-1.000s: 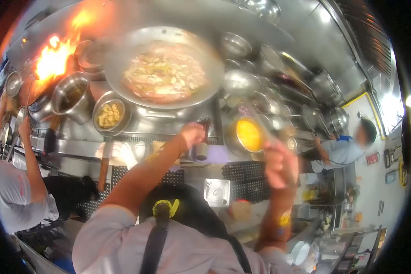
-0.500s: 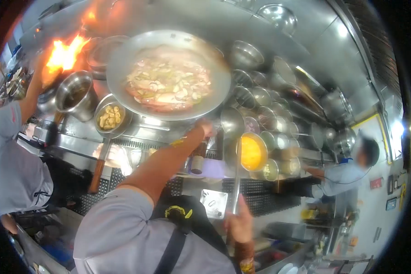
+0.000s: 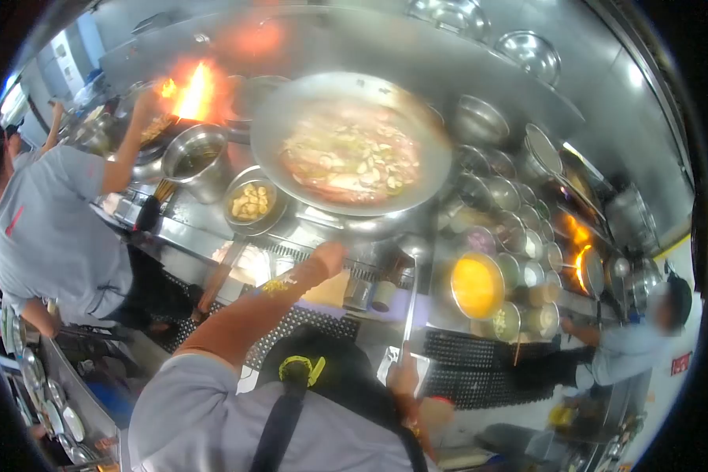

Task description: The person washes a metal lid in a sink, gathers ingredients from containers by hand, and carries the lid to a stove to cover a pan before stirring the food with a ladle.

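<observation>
A large wok holds steaming sliced pieces, pale and green, in a reddish broth. My left hand is closed just below its front rim; whether anything is inside the fist is hidden. In my right hand is the handle of a long metal ladle. The ladle's bowl points away from me, over the counter between the wok and a container of yellow-orange liquid. A small pan with golden chunks sits left of the wok, its wooden handle toward me.
At left, a co-worker stands by a tall flame and a steel pot. Several seasoning containers crowd the right side. Another person works near a second fire. Perforated black matting covers the floor.
The ladle has left the yellow-liquid container and swung left. My left hand has drawn back from the wok's rim toward me. The camera view has turned, and flame now shows at right.
</observation>
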`<state>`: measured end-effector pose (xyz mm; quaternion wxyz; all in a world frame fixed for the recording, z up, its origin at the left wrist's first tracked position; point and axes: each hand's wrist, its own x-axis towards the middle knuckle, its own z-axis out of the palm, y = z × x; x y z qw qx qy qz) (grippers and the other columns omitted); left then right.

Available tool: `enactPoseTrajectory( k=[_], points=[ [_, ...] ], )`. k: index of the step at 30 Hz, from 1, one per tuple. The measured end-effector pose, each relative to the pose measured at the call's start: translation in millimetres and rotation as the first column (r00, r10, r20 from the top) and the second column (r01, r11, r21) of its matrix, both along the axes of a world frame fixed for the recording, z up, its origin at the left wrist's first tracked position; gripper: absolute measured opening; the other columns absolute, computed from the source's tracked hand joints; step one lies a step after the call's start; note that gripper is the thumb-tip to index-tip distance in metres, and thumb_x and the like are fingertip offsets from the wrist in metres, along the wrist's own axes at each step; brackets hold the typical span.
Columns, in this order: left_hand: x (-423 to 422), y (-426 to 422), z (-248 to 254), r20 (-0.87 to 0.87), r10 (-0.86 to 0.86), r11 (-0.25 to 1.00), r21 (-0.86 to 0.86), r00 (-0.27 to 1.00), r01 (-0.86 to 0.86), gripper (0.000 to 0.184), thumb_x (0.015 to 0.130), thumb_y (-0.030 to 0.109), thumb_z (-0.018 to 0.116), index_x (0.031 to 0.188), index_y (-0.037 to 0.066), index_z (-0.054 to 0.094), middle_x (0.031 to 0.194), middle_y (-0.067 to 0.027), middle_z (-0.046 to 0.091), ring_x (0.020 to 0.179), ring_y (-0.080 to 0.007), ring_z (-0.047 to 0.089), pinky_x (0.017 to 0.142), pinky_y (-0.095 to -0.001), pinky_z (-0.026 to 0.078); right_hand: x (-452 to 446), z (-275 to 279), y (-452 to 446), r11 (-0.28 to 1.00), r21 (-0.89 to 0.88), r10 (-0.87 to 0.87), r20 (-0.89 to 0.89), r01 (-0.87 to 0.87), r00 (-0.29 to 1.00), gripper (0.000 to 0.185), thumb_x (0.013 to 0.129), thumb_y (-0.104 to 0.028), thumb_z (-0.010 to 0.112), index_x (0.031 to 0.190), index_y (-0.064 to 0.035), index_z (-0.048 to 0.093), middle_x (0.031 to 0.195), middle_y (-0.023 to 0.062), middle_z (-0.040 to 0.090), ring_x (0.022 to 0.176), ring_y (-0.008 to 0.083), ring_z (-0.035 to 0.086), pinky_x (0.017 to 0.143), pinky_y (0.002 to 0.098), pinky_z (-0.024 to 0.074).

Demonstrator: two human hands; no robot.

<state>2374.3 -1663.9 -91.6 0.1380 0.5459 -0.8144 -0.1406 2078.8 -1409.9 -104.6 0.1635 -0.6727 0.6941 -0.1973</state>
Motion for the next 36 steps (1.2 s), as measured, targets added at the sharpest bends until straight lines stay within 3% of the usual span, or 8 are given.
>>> enactPoseTrajectory(
  k=[6,10,12,16,17,28,31,36],
  points=[
    [30,34,37,0.006,0.002,0.998,-0.07,1.0,-0.002,0.011,0.078,0.01,0.053,0.086,0.006,0.058,0.08,-0.0178,0.061,0.081,-0.037,0.058,0.073,-0.0473,0.046,-3,10,-12,0.991,0.128,-0.048,0.006,0.047,0.999,0.064,0.076,-0.008,0.061,0.135,-0.0098,0.039,0.098,0.0176,0.054,0.085,0.0365,0.057,0.072,0.0446,0.0473],
    [41,43,73,-0.169,-0.015,0.997,-0.08,0.986,0.002,0.009,0.078,0.01,0.054,0.086,0.005,0.057,0.081,-0.0188,0.059,0.082,-0.0379,0.057,0.069,-0.0474,0.045,-19,12,-17,0.927,-0.284,0.199,-0.177,-0.243,0.964,0.052,0.074,-0.009,0.064,0.123,-0.0019,0.049,0.099,0.0177,0.056,0.092,0.0356,0.055,0.081,0.0428,0.0455],
    [41,58,123,-0.169,-0.019,1.0,0.017,0.985,0.022,0.009,0.079,0.01,0.054,0.086,0.005,0.057,0.083,-0.0184,0.057,0.079,-0.0384,0.057,0.067,-0.0466,0.045,2,59,-17,0.94,-0.193,0.256,-0.152,-0.283,0.955,0.047,0.074,-0.01,0.064,0.119,-0.0019,0.053,0.098,0.0173,0.057,0.091,0.0351,0.056,0.079,0.0419,0.0465],
    [46,49,183,-0.265,-0.218,0.836,-0.547,0.939,0.04,0.01,0.082,0.013,0.055,0.084,0.004,0.057,0.075,-0.0159,0.057,0.07,-0.0362,0.057,0.062,-0.0451,0.045,37,92,-33,0.905,-0.089,0.41,-0.089,-0.417,0.908,0.035,0.075,-0.01,0.064,0.109,-0.0016,0.059,0.094,0.0171,0.058,0.087,0.0342,0.057,0.075,0.0399,0.048],
    [45,37,187,-0.24,-0.223,0.769,-0.639,0.945,0.019,0.012,0.084,0.015,0.055,0.082,0.003,0.058,0.071,-0.0154,0.057,0.067,-0.0351,0.058,0.061,-0.044,0.046,49,97,-38,0.902,-0.063,0.425,-0.052,-0.428,0.904,0.031,0.076,-0.009,0.063,0.106,-0.0011,0.06,0.092,0.0174,0.059,0.085,0.0344,0.058,0.074,0.0392,0.0486],
    [44,15,177,-0.004,-0.103,0.98,-0.173,0.995,0.101,0.031,0.085,0.032,0.055,0.07,0.005,0.06,0.072,-0.0152,0.064,0.059,-0.0308,0.062,0.054,-0.0423,0.05,142,101,-73,0.917,-0.124,0.395,0.136,-0.38,0.909,0.028,0.08,-0.009,0.063,0.106,0.0,0.06,0.093,0.0189,0.061,0.084,0.0369,0.059,0.075,0.0405,0.0487],
    [52,31,202,-0.124,-0.159,0.668,-0.744,0.979,0.014,0.028,0.08,0.031,0.061,0.067,0.006,0.06,0.067,-0.0138,0.064,0.055,-0.029,0.062,0.052,-0.039,0.05,141,105,-72,0.917,-0.114,0.397,0.165,-0.383,0.903,0.029,0.08,-0.008,0.062,0.107,-0.0001,0.06,0.094,0.0196,0.061,0.085,0.037,0.059,0.075,0.0402,0.0487],
    [51,17,168,-0.086,-0.123,0.801,-0.596,0.989,0.048,0.031,0.077,0.033,0.065,0.059,0.009,0.057,0.056,-0.0073,0.058,0.048,-0.0247,0.058,0.045,-0.0363,0.048,144,81,-76,0.916,0.067,0.374,0.208,-0.395,0.904,0.028,0.083,-0.013,0.06,0.107,0.0006,0.059,0.092,0.0202,0.061,0.085,0.0367,0.059,0.075,0.0414,0.0479]
  ],
)
